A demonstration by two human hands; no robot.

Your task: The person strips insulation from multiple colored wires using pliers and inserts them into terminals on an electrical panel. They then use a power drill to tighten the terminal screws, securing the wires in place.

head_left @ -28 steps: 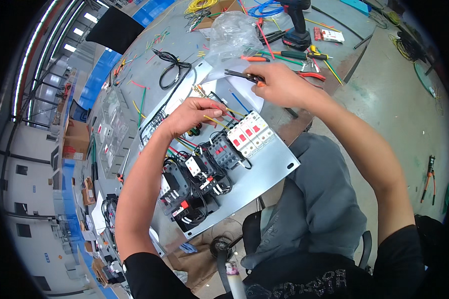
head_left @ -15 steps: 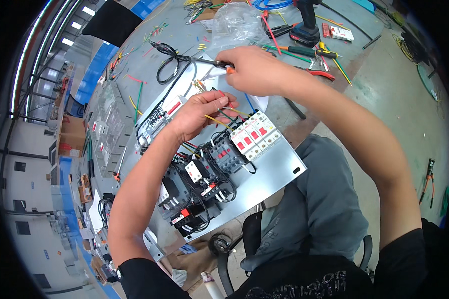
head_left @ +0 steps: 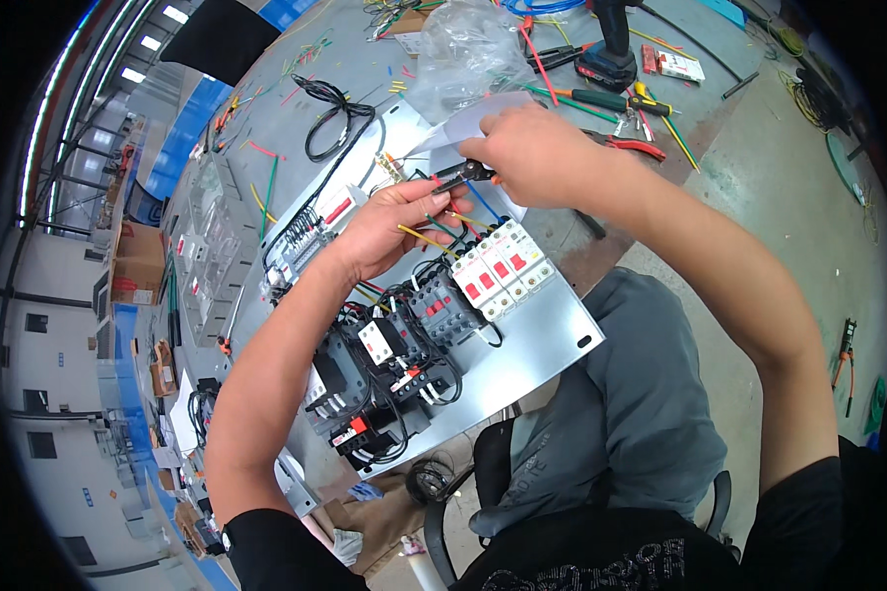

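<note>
Landmark: grey metal mounting panel carrying black contactors and white breakers with red switches.
Left hand: over the panel's upper part, fingers curled around thin yellow wires.
Right hand: just above the left, closed on a black-jawed, orange-handled plier tool.

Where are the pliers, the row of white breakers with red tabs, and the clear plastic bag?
pliers (head_left: pixel 466 174), head view, on the dark jaws beside the right hand.
white breakers (head_left: pixel 500 264), head view, on a middle unit's red tab.
clear plastic bag (head_left: pixel 460 51), head view, on its crumpled middle.
</note>
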